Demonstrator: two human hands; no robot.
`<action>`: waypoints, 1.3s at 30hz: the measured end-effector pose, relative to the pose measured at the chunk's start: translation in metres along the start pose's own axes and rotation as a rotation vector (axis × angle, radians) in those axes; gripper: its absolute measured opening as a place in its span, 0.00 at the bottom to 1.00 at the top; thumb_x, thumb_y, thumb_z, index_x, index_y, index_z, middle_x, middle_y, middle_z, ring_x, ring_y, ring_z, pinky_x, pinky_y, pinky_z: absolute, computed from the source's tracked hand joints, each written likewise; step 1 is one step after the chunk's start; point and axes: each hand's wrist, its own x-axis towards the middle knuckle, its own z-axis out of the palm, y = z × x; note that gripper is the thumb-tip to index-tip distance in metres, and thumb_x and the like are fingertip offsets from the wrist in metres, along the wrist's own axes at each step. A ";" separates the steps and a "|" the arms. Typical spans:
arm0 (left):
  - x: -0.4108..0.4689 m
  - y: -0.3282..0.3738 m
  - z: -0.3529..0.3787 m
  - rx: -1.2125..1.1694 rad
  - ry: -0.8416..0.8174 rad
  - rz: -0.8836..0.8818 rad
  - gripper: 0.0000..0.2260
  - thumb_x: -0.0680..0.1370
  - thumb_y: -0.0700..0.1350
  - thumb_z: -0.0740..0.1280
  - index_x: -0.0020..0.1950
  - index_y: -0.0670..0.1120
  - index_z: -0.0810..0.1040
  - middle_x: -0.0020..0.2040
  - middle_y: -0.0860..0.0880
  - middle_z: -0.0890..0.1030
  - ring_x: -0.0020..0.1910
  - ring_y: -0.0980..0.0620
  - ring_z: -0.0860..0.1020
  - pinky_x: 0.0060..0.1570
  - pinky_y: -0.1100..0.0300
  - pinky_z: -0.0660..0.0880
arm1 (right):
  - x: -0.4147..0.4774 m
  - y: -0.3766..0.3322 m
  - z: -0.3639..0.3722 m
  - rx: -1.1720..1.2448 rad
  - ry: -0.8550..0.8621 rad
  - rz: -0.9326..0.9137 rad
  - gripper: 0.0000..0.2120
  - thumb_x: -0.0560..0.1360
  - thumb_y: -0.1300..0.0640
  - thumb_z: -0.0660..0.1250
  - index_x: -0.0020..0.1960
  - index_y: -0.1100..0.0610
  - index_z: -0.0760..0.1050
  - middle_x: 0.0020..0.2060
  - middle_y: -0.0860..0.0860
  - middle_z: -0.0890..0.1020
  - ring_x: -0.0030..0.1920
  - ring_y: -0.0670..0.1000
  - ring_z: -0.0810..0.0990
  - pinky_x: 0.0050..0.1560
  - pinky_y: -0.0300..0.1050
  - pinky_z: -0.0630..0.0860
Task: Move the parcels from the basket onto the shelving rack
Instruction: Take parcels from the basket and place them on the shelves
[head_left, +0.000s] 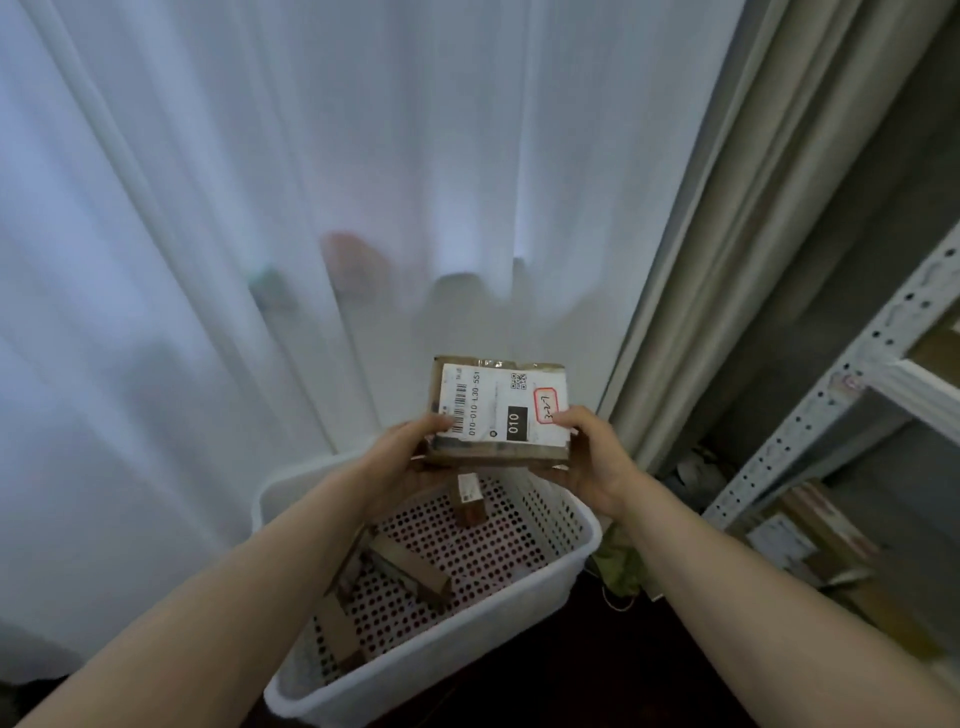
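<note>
I hold a flat brown parcel (498, 408) with a white shipping label above the basket, label facing me. My left hand (410, 457) grips its left edge and my right hand (587, 457) grips its lower right corner. Below stands a white perforated plastic basket (550, 582) holding three small brown cardboard parcels: one upright (467, 501), one long and lying flat (410, 569), and another (340, 631) near the front left wall. The white metal shelving rack (831, 395) rises at the right edge, with parcels (810, 535) on its lower shelf.
A sheer white curtain (311, 208) hangs straight ahead behind the basket, and a beige drape (727, 234) falls beside it on the right. The floor (597, 675) under the basket is dark. Some green stuff (618, 566) lies between basket and rack.
</note>
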 end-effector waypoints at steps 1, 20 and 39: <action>-0.001 -0.002 0.005 -0.008 -0.002 0.006 0.11 0.78 0.44 0.64 0.57 0.40 0.75 0.52 0.42 0.80 0.51 0.46 0.80 0.49 0.54 0.80 | -0.005 -0.002 -0.005 -0.006 -0.019 -0.030 0.10 0.76 0.62 0.59 0.53 0.55 0.76 0.42 0.52 0.84 0.41 0.50 0.81 0.41 0.46 0.79; -0.029 0.013 0.077 -0.058 -0.075 0.264 0.05 0.77 0.34 0.63 0.48 0.38 0.78 0.42 0.46 0.85 0.46 0.51 0.83 0.48 0.64 0.80 | -0.065 -0.006 -0.056 -0.116 -0.076 -0.116 0.38 0.67 0.75 0.69 0.70 0.50 0.63 0.47 0.56 0.84 0.54 0.59 0.80 0.59 0.59 0.74; -0.012 0.004 0.137 0.264 -0.193 0.222 0.13 0.75 0.36 0.66 0.59 0.37 0.77 0.53 0.42 0.83 0.56 0.45 0.80 0.55 0.59 0.78 | -0.110 -0.033 -0.134 -0.003 0.137 -0.181 0.25 0.62 0.43 0.71 0.56 0.51 0.72 0.49 0.53 0.78 0.53 0.53 0.75 0.52 0.49 0.71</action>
